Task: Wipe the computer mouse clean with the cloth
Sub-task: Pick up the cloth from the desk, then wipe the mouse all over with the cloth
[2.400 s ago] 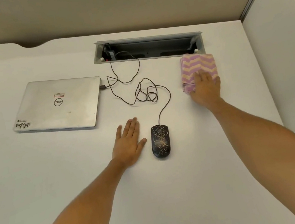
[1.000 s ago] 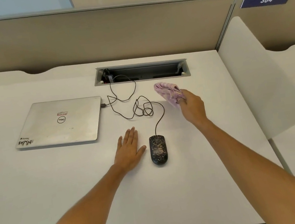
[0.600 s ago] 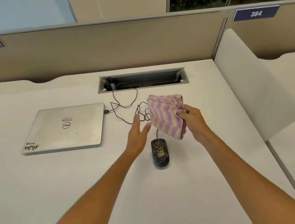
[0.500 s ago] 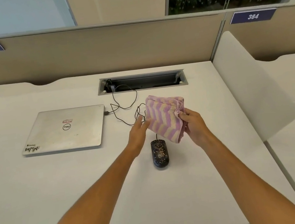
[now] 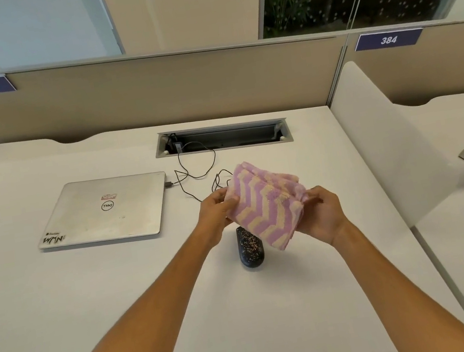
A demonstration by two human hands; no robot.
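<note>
A black computer mouse speckled with pale crumbs lies on the white desk, its front end hidden behind the cloth. The purple and cream zigzag cloth hangs folded in the air just above the mouse, not touching it. My left hand pinches the cloth's left edge. My right hand grips its right edge. The mouse's black cable loops away behind the cloth.
A shut silver laptop lies at the left, plugged into a cable from the open cable tray at the back. A beige partition closes the far side. A white divider stands at the right.
My right hand lifted the cloth from the back right of the desk and carried it over the mouse. My left hand rose off the desk and took the cloth's left edge.
</note>
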